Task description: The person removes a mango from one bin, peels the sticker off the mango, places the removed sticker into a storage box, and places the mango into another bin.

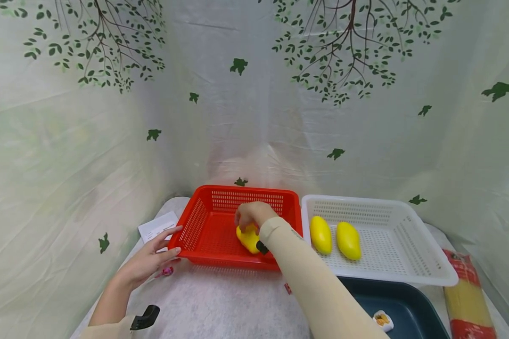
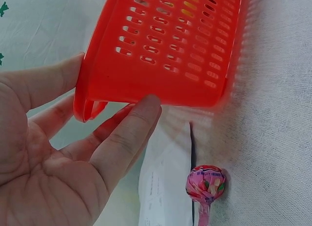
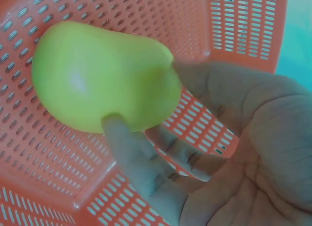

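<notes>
My right hand (image 1: 256, 213) reaches down into the red basket (image 1: 246, 188). Its thumb and fingers hold a yellow mango (image 3: 97, 74) at one end, low over the basket's slotted floor, as the right wrist view shows. At the basket's near left corner is my left hand (image 1: 146, 256), its thumb and fingers holding the rim from outside. Two more yellow mangoes, one left (image 1: 320, 235) and one right (image 1: 348, 241), lie in the white basket (image 1: 365, 200) beside the red one.
A pink-wrapped lollipop (image 2: 205, 184) and a white paper packet (image 2: 165, 187) lie by the red basket's left corner. At the near right, a dark blue tray (image 1: 390, 288) contains a small white item (image 1: 382, 321). A red-and-yellow bag (image 1: 468, 296) stretches along the right edge.
</notes>
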